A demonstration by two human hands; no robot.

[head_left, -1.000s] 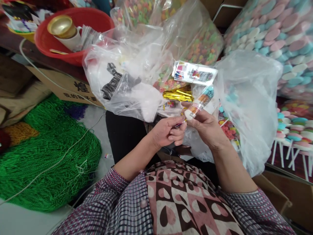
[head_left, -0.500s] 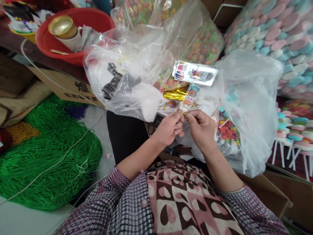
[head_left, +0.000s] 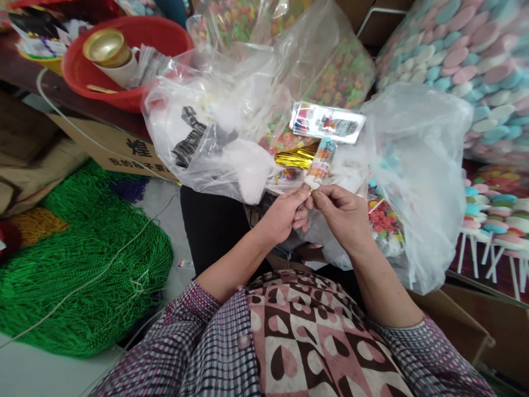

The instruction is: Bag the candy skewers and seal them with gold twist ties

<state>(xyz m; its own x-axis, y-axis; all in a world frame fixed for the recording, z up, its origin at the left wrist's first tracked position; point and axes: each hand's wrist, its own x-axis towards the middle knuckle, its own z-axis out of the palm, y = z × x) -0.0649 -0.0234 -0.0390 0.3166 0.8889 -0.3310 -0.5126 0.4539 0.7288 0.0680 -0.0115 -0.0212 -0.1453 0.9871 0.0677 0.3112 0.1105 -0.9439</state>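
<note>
a small clear packet of coloured sweets (head_left: pixel 321 162) is held upright between the two hands, just in front of the lap. its lower neck is pinched by the fingertips of the left hand (head_left: pixel 285 215) and the right hand (head_left: pixel 341 212), both closed on it and touching each other. the packet appears already filled; the closing of its neck is judged to be underway, though no tie can be made out at the fingertips. a bundle of gold twist ties (head_left: pixel 295 157) is seen just behind, a printed card (head_left: pixel 326 122) beyond it, and a clear bag of finished pieces (head_left: pixel 413 182) to the right.
</note>
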